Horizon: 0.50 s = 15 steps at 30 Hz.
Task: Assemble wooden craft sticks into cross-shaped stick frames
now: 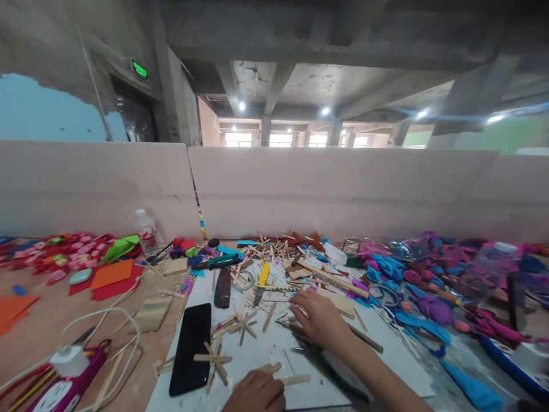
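Note:
My right hand reaches forward over a white board, palm down, fingers curled onto a scatter of thin wooden sticks; what the fingers hold is hidden. My left hand rests at the board's near edge, fingers closed beside a flat wooden stick. A glued star of sticks lies left of it, next to a black phone. A yellow utility knife lies beyond the sticks.
A white partition wall closes the back of the table. A water bottle, coloured paper and pink pieces lie left. A white cable and a pink tool sit near left. Blue and purple balloons crowd the right.

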Each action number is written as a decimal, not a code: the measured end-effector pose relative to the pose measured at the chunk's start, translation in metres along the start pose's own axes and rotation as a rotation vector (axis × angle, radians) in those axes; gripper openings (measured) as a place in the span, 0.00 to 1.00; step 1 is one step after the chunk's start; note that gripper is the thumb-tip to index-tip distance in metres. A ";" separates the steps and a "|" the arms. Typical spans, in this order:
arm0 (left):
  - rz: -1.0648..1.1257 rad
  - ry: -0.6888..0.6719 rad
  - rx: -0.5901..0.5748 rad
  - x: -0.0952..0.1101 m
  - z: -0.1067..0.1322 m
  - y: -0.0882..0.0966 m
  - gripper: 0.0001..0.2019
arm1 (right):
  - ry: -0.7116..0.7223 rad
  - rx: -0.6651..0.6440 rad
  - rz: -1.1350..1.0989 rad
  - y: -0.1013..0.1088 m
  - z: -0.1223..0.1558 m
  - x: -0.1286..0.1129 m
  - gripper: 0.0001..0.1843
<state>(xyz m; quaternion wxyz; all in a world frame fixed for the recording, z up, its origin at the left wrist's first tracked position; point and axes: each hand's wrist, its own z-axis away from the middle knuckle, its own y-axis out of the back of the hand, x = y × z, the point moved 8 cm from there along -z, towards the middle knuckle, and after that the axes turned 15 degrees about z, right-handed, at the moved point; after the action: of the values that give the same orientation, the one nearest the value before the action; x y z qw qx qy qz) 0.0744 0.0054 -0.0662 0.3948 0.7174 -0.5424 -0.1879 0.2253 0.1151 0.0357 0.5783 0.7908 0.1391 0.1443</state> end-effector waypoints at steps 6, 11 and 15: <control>-0.070 0.138 -0.048 0.012 -0.004 0.014 0.11 | 0.162 -0.149 0.077 -0.035 -0.079 -0.009 0.19; -0.082 0.262 -0.128 0.022 -0.004 0.022 0.10 | 0.154 -0.085 -0.003 -0.034 -0.090 -0.006 0.19; -0.032 0.294 -0.145 0.026 -0.004 0.024 0.10 | 0.086 0.036 -0.134 -0.019 -0.081 0.010 0.18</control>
<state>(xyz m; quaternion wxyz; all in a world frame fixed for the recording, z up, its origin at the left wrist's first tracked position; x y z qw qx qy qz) 0.0716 -0.0196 -0.0412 0.5176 0.7153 -0.4524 -0.1256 0.2019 0.1960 0.0416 0.5660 0.7829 0.2192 0.1368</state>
